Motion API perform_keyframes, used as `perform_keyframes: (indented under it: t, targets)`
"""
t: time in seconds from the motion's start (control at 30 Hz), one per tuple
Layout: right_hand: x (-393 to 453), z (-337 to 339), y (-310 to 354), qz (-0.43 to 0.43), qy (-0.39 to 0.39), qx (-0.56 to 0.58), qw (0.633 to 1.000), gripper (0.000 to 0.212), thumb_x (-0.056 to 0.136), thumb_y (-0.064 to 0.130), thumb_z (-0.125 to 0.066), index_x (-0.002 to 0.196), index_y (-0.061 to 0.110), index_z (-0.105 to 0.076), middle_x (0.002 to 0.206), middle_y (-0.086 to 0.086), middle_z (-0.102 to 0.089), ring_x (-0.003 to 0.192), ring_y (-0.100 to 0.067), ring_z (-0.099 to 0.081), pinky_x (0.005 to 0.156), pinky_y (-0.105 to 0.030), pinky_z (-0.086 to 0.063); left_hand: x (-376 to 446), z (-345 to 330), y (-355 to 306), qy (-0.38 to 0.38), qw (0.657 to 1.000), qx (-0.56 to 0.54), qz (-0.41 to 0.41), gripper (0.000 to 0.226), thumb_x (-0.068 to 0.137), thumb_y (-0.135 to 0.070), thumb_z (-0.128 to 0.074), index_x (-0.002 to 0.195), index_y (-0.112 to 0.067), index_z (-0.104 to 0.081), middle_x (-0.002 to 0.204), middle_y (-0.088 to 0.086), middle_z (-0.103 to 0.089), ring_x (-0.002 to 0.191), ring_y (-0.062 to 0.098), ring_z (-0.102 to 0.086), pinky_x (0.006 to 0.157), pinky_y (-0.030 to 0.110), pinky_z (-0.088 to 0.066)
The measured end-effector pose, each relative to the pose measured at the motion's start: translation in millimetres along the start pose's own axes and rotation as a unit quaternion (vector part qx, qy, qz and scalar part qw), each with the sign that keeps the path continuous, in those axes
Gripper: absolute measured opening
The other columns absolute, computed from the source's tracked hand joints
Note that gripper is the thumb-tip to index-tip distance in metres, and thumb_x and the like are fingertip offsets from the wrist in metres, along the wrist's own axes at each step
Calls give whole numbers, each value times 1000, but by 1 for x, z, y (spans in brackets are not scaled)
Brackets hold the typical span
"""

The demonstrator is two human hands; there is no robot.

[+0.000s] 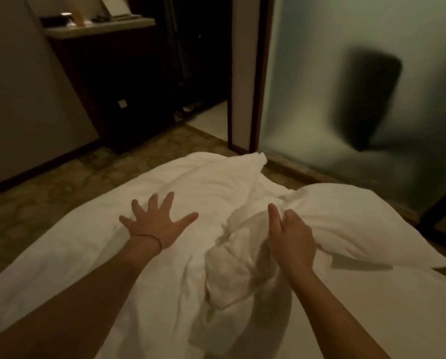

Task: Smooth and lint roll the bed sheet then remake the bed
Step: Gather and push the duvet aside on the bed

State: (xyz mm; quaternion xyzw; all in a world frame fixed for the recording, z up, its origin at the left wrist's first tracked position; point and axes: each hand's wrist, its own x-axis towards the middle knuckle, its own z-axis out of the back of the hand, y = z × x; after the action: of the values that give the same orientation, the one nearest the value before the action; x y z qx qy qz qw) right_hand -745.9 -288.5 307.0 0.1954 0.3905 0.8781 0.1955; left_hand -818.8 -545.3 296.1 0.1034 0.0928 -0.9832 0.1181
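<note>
My left hand (157, 224) flat, fingers spread, pressing white duvet (201, 187). Right hand (290, 237) grip pinching bunched duvet fold beside pillow (359, 218).

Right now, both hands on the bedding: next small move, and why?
Probably lift the pillow clear with the right hand. That hand's fingers look curled into the pillow's near edge beside the bunched white duvet, while the left hand lies flat and spread on the smoother cover. The heap sits on the sheet, which cannot be smoothed until it is moved.
</note>
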Motion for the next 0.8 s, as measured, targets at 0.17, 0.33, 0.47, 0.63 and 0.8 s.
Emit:
perform_keyframes:
  t: [0.17,0.33,0.47,0.63,0.8]
  targets:
    - [-18,-82,19,-124,167,-54,977,93,76,90,-25,121,12,-47,112,-5,-59,101,-25,-60,88,-37,-44,21,-51,59,82,986,-110,96,120,48,-109,-12,152,-54,8,168,2,-1,147,49,-13,114,68,-13]
    - [-25,-151,47,-214,249,-110,938,148,36,110,-28,139,4,-34,132,-13,-46,121,-32,-49,99,-43,-40,23,-90,52,49,989,-107,85,103,64,-102,-10,154,-52,-4,163,1,-16,143,43,-18,114,62,-13]
    - [-38,-199,52,-280,277,-157,905,165,20,110,-33,148,7,-16,149,-16,-26,139,-36,-27,114,-54,-20,22,-117,53,39,993,-107,38,83,81,-89,-18,154,-50,-9,160,-2,-24,140,35,-24,113,56,-21]
    - [-49,-237,38,-292,219,-189,912,159,32,104,-44,148,1,-10,154,-24,-17,142,-42,-20,114,-63,-6,72,-111,134,2,991,-130,-18,81,80,-87,-33,148,-44,-34,156,-3,-36,139,29,-33,113,45,-24]
    - [-58,-254,26,-241,145,-221,934,139,45,100,-44,139,-1,-25,143,-26,-36,132,-44,-35,110,-63,-16,106,-114,211,72,941,-232,237,152,33,-107,-48,155,-42,15,167,3,15,150,40,18,117,67,5]
